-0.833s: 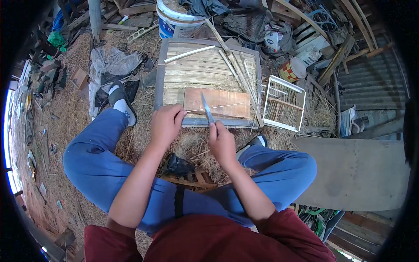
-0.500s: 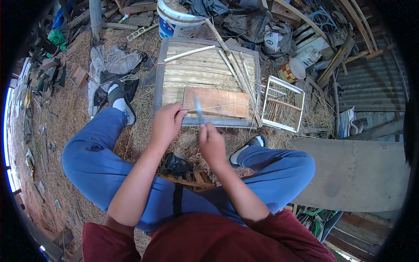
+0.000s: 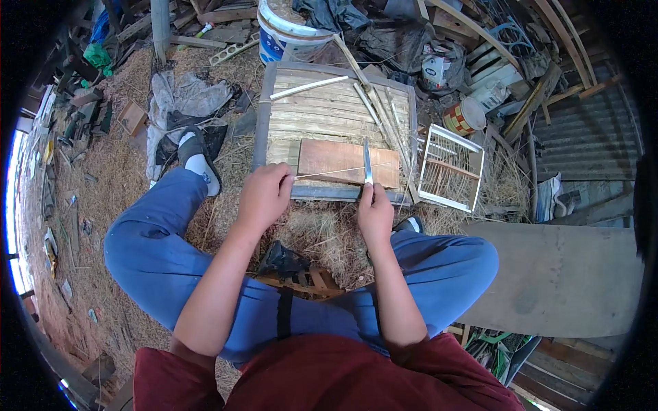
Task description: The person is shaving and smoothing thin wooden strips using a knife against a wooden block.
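Observation:
My right hand [image 3: 375,212] grips the handle of a knife [image 3: 367,163], its blade pointing away from me over a brown wooden board [image 3: 336,159]. My left hand [image 3: 264,194] pinches one end of a thin pale stick [image 3: 332,172] that runs sideways to the blade. The board lies on a slatted bamboo panel [image 3: 322,109] in front of my knees. Both hands hover at the panel's near edge.
A white wire-and-stick cage frame [image 3: 450,168] stands right of the panel. A white and blue bucket [image 3: 288,34] and a tin can [image 3: 464,116] sit behind. Loose bamboo strips [image 3: 384,109], rags [image 3: 181,99], straw and scrap wood lie around. A grey slab [image 3: 562,274] is at right.
My hands have drawn apart: the right hand with the knife moved to the right along the thin stick, while the left hand stayed holding the stick's end.

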A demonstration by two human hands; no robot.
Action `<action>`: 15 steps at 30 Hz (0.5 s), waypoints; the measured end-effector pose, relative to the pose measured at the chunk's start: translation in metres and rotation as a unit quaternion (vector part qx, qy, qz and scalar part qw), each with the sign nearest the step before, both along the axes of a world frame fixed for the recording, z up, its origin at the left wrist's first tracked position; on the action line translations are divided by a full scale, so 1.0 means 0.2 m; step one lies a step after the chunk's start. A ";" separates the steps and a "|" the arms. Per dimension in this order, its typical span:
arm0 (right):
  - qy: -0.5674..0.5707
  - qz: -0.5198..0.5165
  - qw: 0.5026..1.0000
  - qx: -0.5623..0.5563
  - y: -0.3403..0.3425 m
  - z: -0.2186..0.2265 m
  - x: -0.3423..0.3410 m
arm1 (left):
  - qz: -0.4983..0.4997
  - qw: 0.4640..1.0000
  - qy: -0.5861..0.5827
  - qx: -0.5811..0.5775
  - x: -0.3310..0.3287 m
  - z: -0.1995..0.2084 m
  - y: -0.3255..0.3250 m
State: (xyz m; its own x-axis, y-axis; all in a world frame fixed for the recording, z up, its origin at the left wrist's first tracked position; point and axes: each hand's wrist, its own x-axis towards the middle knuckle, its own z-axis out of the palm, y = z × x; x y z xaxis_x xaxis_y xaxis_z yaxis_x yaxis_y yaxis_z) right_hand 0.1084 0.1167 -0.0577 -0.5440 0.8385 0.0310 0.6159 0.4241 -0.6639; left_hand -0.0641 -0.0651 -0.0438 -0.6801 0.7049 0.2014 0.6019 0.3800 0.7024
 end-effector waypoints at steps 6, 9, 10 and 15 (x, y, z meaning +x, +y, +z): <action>0.029 -0.010 1.000 0.002 0.03 -0.04 0.02 | 0.020 1.000 -0.020 0.012 0.01 0.00 -0.04; 0.001 0.001 1.000 -0.006 -0.05 -0.01 0.01 | 0.020 0.999 -0.012 0.041 0.01 -0.05 -0.05; 0.001 0.002 1.000 -0.005 -0.09 0.00 0.00 | 0.021 0.999 -0.012 0.042 0.02 -0.05 -0.05; -0.004 0.020 0.998 -0.059 -0.13 0.00 -0.01 | 0.050 0.997 -0.026 0.060 0.01 -0.06 -0.05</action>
State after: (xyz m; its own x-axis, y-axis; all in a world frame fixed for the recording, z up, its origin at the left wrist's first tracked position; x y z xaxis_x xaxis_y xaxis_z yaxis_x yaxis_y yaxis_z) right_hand 0.1072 0.0911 -0.0573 -0.5771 0.8136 -0.0712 0.6060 0.3682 -0.7051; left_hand -0.0620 -0.0745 -0.0553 -0.7573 0.6061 0.2431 0.5270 0.3473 0.7756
